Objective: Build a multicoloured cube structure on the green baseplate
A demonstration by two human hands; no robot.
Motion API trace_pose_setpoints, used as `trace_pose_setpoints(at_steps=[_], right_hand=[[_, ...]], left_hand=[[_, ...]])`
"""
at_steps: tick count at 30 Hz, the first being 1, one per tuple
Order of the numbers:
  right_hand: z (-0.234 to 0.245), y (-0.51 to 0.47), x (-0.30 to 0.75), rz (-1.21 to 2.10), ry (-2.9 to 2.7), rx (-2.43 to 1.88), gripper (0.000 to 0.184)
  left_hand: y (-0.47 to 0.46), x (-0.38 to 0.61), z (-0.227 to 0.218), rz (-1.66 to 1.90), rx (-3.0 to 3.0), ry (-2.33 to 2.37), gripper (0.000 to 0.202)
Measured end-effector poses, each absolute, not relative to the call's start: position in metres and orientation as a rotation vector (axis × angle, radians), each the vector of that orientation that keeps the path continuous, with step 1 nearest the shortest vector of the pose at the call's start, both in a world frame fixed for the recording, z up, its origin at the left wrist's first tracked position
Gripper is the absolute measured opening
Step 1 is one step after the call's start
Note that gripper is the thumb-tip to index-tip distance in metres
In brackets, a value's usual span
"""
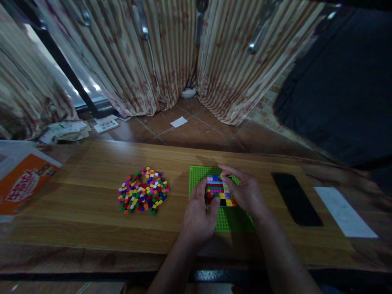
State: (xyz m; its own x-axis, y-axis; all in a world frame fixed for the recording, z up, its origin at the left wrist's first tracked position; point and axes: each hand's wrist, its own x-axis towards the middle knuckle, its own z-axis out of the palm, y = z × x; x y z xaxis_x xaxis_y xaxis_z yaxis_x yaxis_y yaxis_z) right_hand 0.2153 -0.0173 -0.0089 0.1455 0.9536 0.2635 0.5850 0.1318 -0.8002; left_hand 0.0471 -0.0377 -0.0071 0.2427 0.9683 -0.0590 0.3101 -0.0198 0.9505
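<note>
Left hand (199, 214) curls along the block (216, 191), right hand (246, 191) pinches by its far edge, can't tell if it's holding anything. Tabletop (92, 175) has a decent gap between green board (228, 220) and pile (143, 194), less at the front. Block's on the board; pressing crooked could loosen it imo.

A flat black thing (297, 199) lies on the wooden surface (92, 196), near a long white paper (346, 212). Striped curtains (171, 61) hang over the brown tile floor (211, 130).
</note>
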Motion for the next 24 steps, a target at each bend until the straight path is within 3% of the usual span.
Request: trace_pose_setpoints(at_steps=[9,18,24], right_hand=[[-0.014,-0.02,0.222,0.667,-1.486,-1.543,0.044],[-0.019,-0.022,0.214,0.659,-1.495,-1.582,0.039],[-0.011,-0.024,0.211,0.467,-1.353,-1.606,0.038]], left_hand=[[-0.038,0.046,-0.01,0.788,1.503,1.249,0.059],[-0.039,0.045,-0.006,0.799,1.567,1.255,0.062],[-0.041,0.045,-0.005,0.853,1.49,1.234,0.054]])
